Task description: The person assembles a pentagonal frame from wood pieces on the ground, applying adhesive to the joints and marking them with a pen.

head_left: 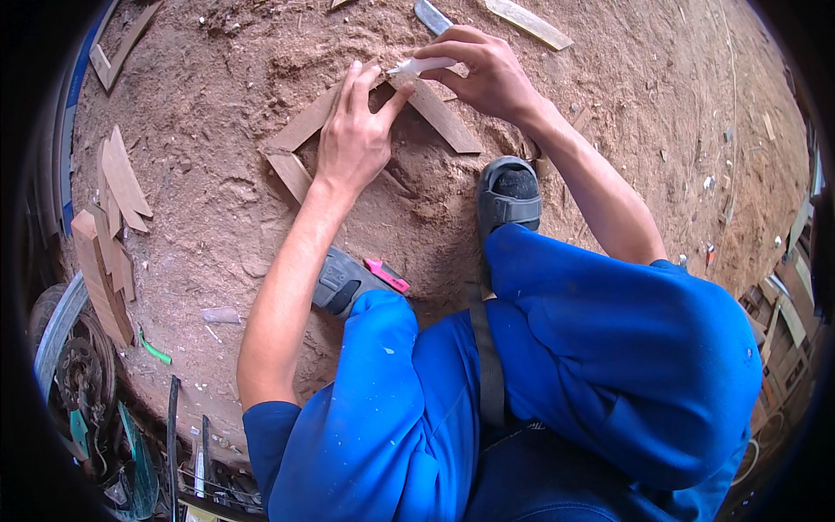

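Observation:
Flat wooden strips join at angles into a bent frame on the dusty ground, with a left strip [304, 122] and a right strip [445, 117] meeting at a peak. My left hand [357, 143] grips the frame near that peak, thumb on one side and fingers on the other. Pinched in my right hand [494, 74] is a small white bottle with a thin nozzle [432, 64], its tip pointing left, close above the joint. A shorter strip [291, 174] angles off the frame's lower left end, partly behind my left wrist.
Loose wood offcuts [126, 178] and a thicker block [98, 270] lie at the left. A pink tool [387, 275] rests by my left sandal [339, 283]. Farther off are a wooden strip [531, 22] and a greyish flat piece [432, 17]. Scrap and a wheel [83, 370] crowd the lower left.

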`<state>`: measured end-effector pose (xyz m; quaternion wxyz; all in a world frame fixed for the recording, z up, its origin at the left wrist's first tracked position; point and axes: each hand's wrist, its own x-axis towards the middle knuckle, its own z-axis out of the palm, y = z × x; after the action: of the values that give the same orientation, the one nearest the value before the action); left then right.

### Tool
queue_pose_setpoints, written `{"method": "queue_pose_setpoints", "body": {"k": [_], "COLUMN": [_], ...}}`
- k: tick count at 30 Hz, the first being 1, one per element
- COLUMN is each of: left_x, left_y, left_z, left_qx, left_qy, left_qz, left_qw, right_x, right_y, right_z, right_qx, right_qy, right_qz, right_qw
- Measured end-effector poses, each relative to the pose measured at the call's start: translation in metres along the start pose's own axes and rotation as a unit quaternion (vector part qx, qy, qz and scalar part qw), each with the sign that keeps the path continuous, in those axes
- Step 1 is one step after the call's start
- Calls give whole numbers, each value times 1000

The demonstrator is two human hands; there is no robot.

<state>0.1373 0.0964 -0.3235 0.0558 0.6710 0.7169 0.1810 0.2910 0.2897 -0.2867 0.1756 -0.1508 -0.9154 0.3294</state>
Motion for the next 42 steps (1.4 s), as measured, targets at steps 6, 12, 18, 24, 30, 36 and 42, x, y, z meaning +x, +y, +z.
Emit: {"method": "queue_pose_setpoints", "body": {"k": [6,12,18,24,30,36,42], "left_x": [-1,0,-2,0,-1,-2,0], "left_y": [0,-1,-1,0,0,-2,-1], "left_z": [1,0,1,0,0,1,0], "left_qx": [0,-2,-5,-2,1,22,3], "left_qy": [-12,-2,-4,-4,-13,4,-3], "left_qz": [-6,1,-1,-1,-2,8,4], "left_qw": [1000,1000,1000,1000,1000,1000,1000], "right_x": [-2,0,0,-1,-1,1,2], "right_y": [2,-3,-3,-2,0,-2,0], "right_z": [3,0,1,1,3,2,1], "right_qx": [-2,5,4,-2,-1,3,-7], "right_qy": [7,7,9,13,26,24,39], "right_qz": [-6,4,7,11,9,12,-13], "right_qw": [1000,1000,1000,1000,1000,1000,999]}}
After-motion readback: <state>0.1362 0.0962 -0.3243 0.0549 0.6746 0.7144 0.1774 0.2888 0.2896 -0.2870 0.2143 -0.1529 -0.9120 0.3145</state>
